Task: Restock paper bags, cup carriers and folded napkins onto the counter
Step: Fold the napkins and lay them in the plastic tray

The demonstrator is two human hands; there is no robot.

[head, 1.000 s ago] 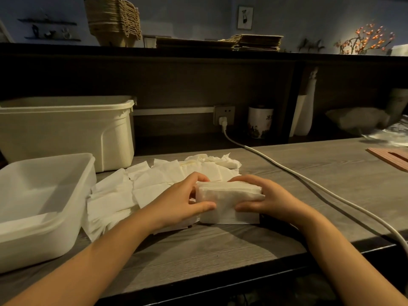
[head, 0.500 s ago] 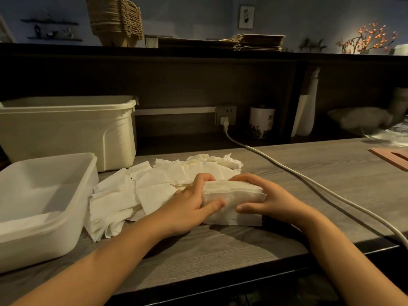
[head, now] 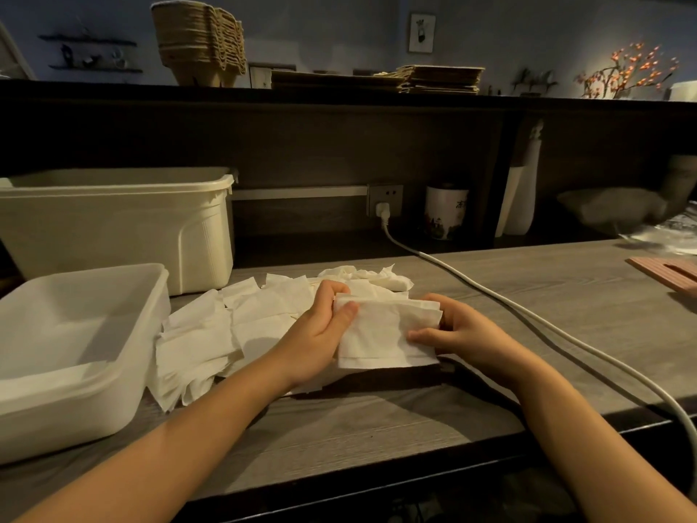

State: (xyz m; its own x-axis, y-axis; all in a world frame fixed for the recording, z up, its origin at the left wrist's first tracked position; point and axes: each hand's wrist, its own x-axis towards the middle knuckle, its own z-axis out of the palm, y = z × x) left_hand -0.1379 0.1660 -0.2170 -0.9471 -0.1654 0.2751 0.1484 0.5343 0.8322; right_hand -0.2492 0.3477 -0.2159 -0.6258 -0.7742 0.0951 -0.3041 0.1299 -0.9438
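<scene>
A stack of folded white napkins [head: 384, 334] is held between both hands just above the grey worktop [head: 565, 296]. My left hand [head: 320, 334] grips its left end, thumb on the front face. My right hand [head: 464, 334] grips the right end, fingers curled under. Loose white napkins [head: 211, 334] lie spread on the worktop to the left and behind. On the dark upper counter stand a stack of brown cup carriers [head: 200, 43] and flat paper bags [head: 441, 79].
A shallow white tub [head: 75, 371] sits at the left front, a taller cream bin [head: 113, 224] behind it. A white power cable [head: 528, 322] runs from the socket across the worktop to the right edge. A pink board [head: 667, 273] lies far right.
The napkin stack has been tilted up, its broad face now turned toward me. My left thumb has shifted onto that face. Both hands stayed in place.
</scene>
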